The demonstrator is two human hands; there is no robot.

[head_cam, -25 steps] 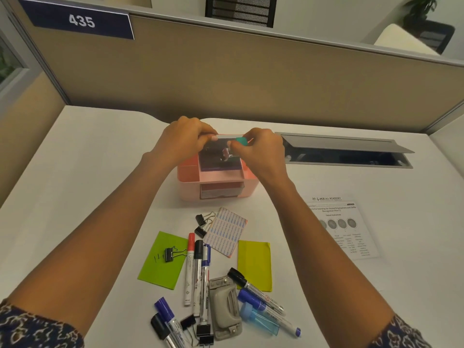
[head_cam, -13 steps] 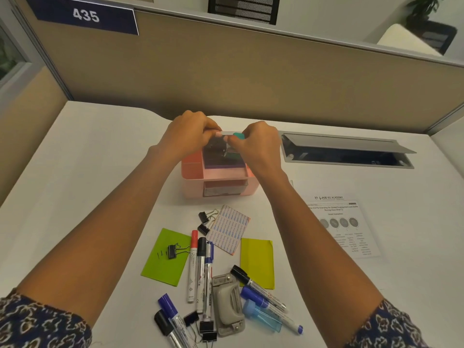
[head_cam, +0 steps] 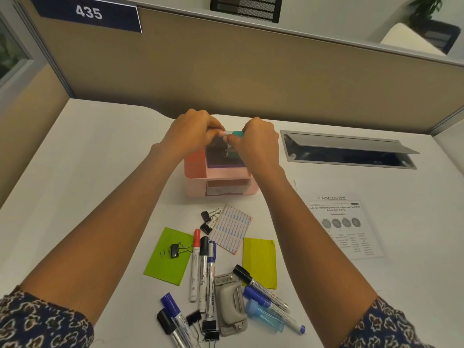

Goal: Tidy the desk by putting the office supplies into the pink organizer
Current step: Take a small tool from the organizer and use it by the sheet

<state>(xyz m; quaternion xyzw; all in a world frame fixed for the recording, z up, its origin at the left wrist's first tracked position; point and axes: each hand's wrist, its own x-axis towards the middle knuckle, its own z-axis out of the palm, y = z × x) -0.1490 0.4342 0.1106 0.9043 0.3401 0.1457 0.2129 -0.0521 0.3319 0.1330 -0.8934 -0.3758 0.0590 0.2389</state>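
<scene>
The pink organizer [head_cam: 195,169] stands mid-desk, with a dark pad in its large top compartment and a drawer at the front. Over it, my left hand [head_cam: 193,134] and my right hand [head_cam: 258,139] together pinch a small flat item [head_cam: 232,133] with a pale left part and a teal right end. Loose on the desk nearer me lie several markers [head_cam: 203,264], black binder clips [head_cam: 209,221], a green note [head_cam: 168,257], a yellow note [head_cam: 259,262], a printed sticker sheet [head_cam: 231,228], a grey hole punch [head_cam: 229,302] and a blue tube [head_cam: 263,315].
A printed paper sheet [head_cam: 346,227] lies right of the supplies. A grey cable hatch [head_cam: 349,149] stands open at the back right. A beige partition wall [head_cam: 251,71] bounds the desk behind, and another lower panel runs along the left.
Both hands stay over the organizer pinching the small item; they have drawn slightly closer together and lifted a little. The supplies on the desk lie as before.
</scene>
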